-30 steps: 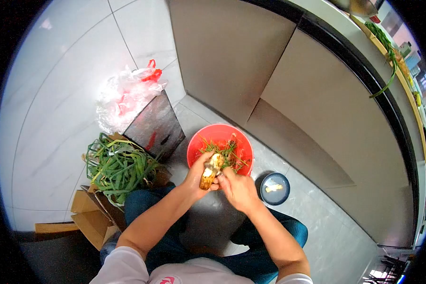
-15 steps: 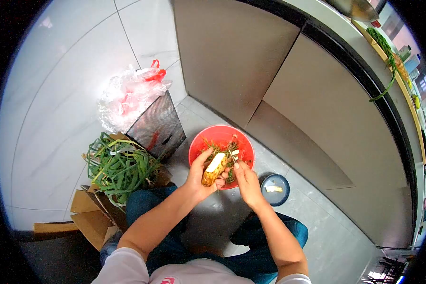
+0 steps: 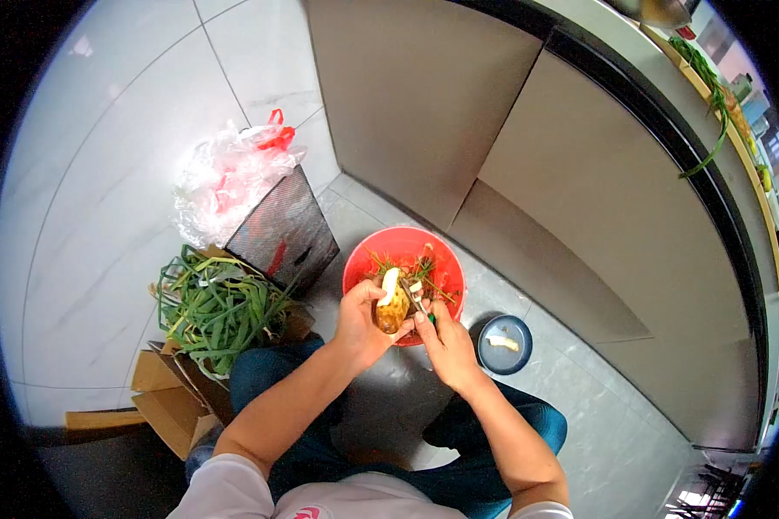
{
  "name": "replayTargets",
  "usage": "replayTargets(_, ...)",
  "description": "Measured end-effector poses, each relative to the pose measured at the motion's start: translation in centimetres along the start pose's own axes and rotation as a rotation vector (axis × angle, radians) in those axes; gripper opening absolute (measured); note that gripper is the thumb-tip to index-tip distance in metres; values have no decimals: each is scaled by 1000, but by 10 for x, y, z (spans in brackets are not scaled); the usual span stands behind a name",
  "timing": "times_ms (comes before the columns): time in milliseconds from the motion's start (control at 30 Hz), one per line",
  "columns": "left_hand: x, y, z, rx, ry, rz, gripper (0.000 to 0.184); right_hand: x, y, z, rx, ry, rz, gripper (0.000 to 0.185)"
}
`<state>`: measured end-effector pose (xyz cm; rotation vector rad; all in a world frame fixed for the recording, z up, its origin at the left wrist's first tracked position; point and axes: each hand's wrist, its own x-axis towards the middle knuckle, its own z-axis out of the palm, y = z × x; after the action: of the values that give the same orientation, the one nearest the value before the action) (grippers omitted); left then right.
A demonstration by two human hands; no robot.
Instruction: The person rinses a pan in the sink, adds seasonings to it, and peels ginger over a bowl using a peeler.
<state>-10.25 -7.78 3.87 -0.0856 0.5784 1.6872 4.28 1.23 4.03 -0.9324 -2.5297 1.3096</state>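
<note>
My left hand is wrapped around a partly peeled root vegetable, tilted over the red basin. Its upper side shows white flesh, while brown-yellow skin covers the lower end. Closed in my right hand is a peeler with a metal head and a bit of green on the handle. The peeler's head is close against the vegetable's right side; whether it touches cannot be made out. Beneath both hands, the red basin holds green and brown scraps, partly hidden by my hands.
A dark bowl with a pale piece stands on the floor at right. Left are leafy greens in a cardboard box, and a mesh bin with plastic bags. Cabinet fronts rise beyond.
The root vegetable has turned more upright in my left hand. My right hand has shifted slightly left and down, bringing the peeler's head nearer the vegetable.
</note>
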Motion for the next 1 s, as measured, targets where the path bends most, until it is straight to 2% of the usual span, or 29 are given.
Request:
replayTargets(33,-1,0,4,21,2,30,46,0,5,0,100,19,-23,34)
replayTargets(67,2,-1,-4,62,-90,58,54,0,8,-1,100,21,-22,34)
replayTargets(100,1,-1,-2,63,-91,57,54,1,12,-4,154,-12,-7,31)
replayTargets(233,-6,2,8,192,55,46,63,1,4,-21,254,-100,75,27)
replayTargets(267,-7,3,9,246,89,26,65,3,9,-20,251,-63,-13,30)
replayTargets(433,-16,14,15,423,171,50,67,10,12,-35,382,-48,-98,36)
replayTargets(500,-20,19,14,391,137,34,66,13,5,-45,666,-193,83,39)
replayTargets(533,-24,19,18,411,152,58,66,21,13,-38,277,-136,27,41)
replayTargets(567,-25,19,16,416,149,59,66,25,39,-23,279,-131,23,41)
replayTargets(633,-21,25,8,422,120,71,66,29,87,4,-836,-237,198,43)
replayTargets(733,-29,26,17,407,196,89,65,20,72,-3,-696,-134,120,39)
replayTargets(800,-36,28,18,427,259,94,65,19,71,-4,-668,-145,119,38)
replayTargets(967,-44,23,20,444,145,65,74,16,53,-12,-575,-120,156,38)
replayTargets(1000,-46,24,19,431,126,42,78,19,48,-17,-405,-55,119,38)
